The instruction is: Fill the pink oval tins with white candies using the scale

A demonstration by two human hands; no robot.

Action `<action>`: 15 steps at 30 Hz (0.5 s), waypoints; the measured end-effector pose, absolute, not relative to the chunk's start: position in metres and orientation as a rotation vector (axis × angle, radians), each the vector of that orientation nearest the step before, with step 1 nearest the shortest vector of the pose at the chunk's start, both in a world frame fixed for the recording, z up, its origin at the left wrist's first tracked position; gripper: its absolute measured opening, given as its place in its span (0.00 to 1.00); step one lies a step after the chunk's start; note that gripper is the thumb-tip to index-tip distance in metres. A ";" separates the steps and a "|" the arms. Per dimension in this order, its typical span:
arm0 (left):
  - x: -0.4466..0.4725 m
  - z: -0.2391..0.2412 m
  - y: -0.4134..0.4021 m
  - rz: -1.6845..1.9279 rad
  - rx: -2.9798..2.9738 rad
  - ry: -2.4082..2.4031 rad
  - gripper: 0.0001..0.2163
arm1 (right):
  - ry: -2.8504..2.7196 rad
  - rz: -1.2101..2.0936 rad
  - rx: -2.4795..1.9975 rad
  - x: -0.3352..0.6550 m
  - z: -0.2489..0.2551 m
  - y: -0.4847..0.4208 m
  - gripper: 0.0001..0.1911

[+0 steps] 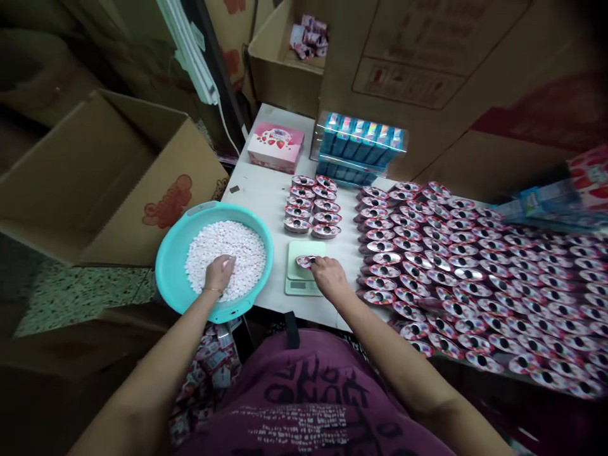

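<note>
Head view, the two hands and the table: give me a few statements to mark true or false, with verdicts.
1. The left hand rests in the small white tablets in the round teal plastic basin. True.
2. The right hand is lifting the pink rectangular carton. False: its fingertips are on a small oval foil-topped container on the pale green digital scale; the carton stands at the table's far end.
3. The basin sits to the right of the scale. False: it is to the left.
4. Rows of oval containers cover the table right of the scale. True.
</note>
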State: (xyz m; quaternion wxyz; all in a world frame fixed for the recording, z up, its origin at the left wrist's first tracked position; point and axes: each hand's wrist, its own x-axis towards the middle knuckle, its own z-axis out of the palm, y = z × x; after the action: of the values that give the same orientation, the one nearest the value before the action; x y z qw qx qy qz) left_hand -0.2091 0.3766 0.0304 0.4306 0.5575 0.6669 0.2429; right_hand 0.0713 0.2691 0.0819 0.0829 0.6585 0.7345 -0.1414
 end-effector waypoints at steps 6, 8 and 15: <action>-0.214 0.064 0.368 1.038 0.105 0.977 0.02 | 2.263 -0.765 2.200 0.043 0.104 0.254 0.14; -0.208 0.072 0.355 1.050 0.033 0.870 0.02 | 2.383 -1.004 2.154 0.017 0.119 0.251 0.12; -0.181 0.075 0.310 0.864 0.057 1.125 0.07 | 2.826 -0.518 1.833 -0.062 0.135 0.274 0.12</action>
State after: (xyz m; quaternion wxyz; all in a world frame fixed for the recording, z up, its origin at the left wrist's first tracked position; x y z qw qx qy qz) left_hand -0.1813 0.3097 0.0754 0.7583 0.0262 0.5166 0.3967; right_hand -0.0620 0.2739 0.1351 -0.1328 0.5331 0.8219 -0.1508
